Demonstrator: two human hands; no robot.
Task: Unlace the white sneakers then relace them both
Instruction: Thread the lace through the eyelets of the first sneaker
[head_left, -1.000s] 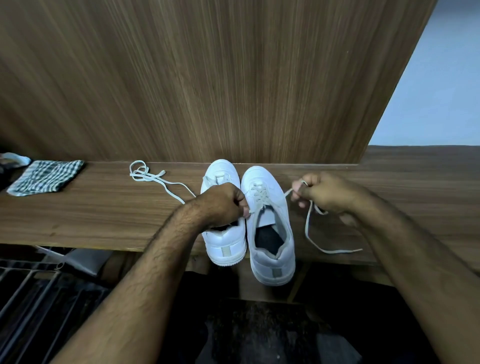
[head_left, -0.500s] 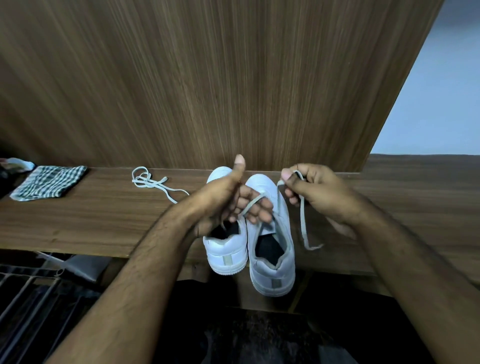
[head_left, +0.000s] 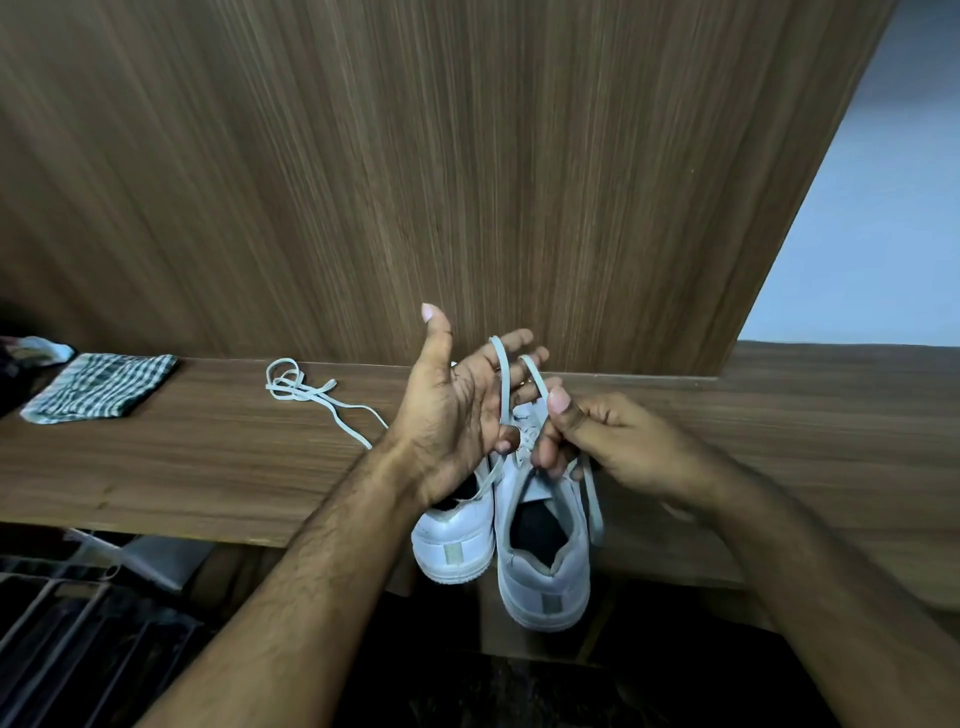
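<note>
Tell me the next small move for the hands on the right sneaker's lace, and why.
Probably draw the lace up further with the left hand: it loops over those spread fingers, the right hand pinches its other strand, and it still runs through the right sneaker.

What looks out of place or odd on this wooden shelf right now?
The two sneakers, left and right, overhang the shelf's front edge at the heel. A loose lace lies tangled beside them, out of its shoe.
</note>
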